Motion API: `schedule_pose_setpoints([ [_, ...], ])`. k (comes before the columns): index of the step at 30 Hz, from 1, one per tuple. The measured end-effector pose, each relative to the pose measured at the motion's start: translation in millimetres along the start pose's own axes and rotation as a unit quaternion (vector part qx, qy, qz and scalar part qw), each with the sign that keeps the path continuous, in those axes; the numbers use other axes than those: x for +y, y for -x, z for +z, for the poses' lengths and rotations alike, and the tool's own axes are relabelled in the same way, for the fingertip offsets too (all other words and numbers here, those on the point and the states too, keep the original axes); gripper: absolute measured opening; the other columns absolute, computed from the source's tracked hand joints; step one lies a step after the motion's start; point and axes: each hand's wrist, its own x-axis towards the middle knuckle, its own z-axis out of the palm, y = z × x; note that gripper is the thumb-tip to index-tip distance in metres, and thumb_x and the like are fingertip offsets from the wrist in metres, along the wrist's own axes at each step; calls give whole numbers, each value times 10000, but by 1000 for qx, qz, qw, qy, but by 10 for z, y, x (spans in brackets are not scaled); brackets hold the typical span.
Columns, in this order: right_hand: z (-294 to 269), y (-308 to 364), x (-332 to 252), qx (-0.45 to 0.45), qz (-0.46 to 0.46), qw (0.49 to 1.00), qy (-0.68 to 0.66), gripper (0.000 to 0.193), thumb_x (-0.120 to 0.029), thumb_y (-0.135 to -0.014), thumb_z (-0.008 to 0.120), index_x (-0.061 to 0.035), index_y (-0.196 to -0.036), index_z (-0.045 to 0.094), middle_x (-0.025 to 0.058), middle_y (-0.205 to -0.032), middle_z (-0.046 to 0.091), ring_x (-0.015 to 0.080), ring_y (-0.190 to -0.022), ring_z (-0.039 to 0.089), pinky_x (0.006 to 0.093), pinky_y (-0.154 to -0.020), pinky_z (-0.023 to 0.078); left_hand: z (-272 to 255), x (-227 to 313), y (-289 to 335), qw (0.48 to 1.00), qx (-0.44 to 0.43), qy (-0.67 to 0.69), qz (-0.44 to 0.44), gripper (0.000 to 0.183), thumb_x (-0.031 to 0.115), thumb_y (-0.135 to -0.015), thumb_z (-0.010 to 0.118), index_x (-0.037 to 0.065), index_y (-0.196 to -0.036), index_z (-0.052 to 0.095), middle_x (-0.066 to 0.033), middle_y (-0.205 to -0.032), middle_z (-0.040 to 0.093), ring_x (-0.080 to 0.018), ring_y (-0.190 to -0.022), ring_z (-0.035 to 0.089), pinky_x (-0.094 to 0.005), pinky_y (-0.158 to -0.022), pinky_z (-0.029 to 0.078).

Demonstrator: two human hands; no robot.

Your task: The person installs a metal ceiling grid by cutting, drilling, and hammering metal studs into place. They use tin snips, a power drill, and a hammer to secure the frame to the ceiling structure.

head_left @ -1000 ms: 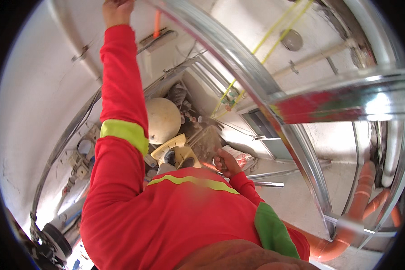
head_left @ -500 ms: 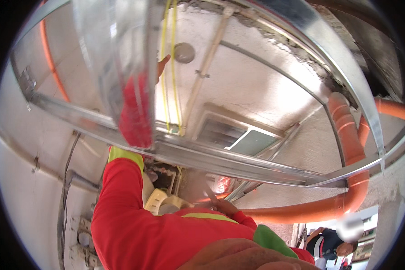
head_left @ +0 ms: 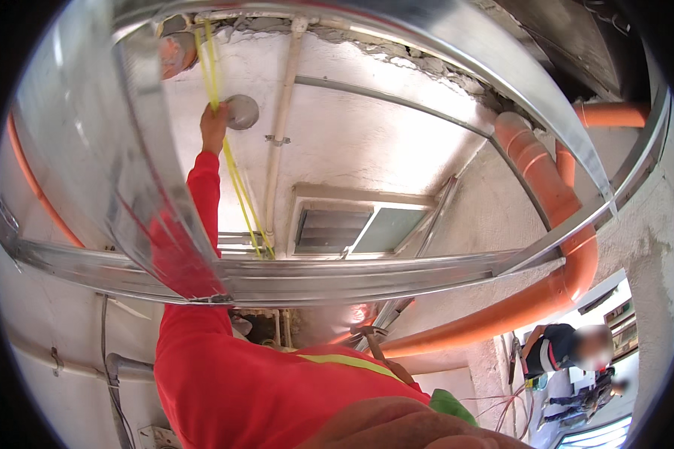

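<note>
My left arm, in a red sleeve, reaches up through the metal ceiling frame. My left hand (head_left: 213, 129) is closed round a pair of yellow cords (head_left: 241, 191) that run from the broken wall top down past the frame. A round grey cap (head_left: 242, 112) on the wall is just beside this hand. Low in front of my chest, my right hand (head_left: 402, 372) is partly hidden by my red top. It grips a hammer (head_left: 374, 343), its head up and close to an orange pipe. A metal channel (head_left: 367, 278) crosses between me and the wall.
A wide bent metal strip (head_left: 90, 142) hangs close at the left. A thick orange pipe (head_left: 472, 325) bends along the right wall. A small window (head_left: 393, 228) sits in the far wall. Another person (head_left: 550, 348) is at the lower right, beyond an opening.
My left hand has moved up and closed on the yellow cords, which now slant. The view has shifted, and the hammer at my right hand shows more sharply.
</note>
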Motion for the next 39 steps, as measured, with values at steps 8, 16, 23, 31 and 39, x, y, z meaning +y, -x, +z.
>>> schedule_pose_setpoints([
  [8,314,235,123,40,204,948,-240,452,-433,-1003,584,-21,-1154,693,91,-973,704,187,-864,634,362,-778,509,-128,30,1251,983,-22,179,-43,134,275,-1051,615,149,-1074,577,86,-824,517,-29,-666,433,-197,-578,370],
  [16,73,1246,123,115,178,891,-403,259,-326,-1020,627,-69,-1026,591,14,-693,579,125,-500,536,290,-430,424,252,287,3925,973,-222,-22,-60,333,265,-1108,473,73,-835,468,11,-760,369,-119,-676,359,-308,-606,332],
  [23,589,2084,68,314,178,771,-525,313,-277,-993,693,-106,-1230,580,-25,-747,580,73,-510,543,236,-443,429,724,1022,5173,847,-515,-16,-132,296,229,-1116,408,66,-871,437,-4,-729,380,-119,-644,369,-298,-590,318],
  [31,2320,2204,-73,579,335,601,-438,295,-320,-947,755,-73,-1021,612,-13,-615,558,88,-446,519,255,-395,376,1367,336,5951,623,-719,63,-301,327,242,-1123,405,56,-865,483,-53,-755,532,-168,-724,561,-332,-734,505],
  [39,3549,2216,-644,610,381,395,-572,301,-313,-911,783,-80,-968,601,7,-618,536,124,-409,492,303,-370,387,1988,1115,6929,398,-885,184,-155,251,225,-1109,469,34,-962,536,-14,-735,531,-115,-640,534,-293,-610,451],
])
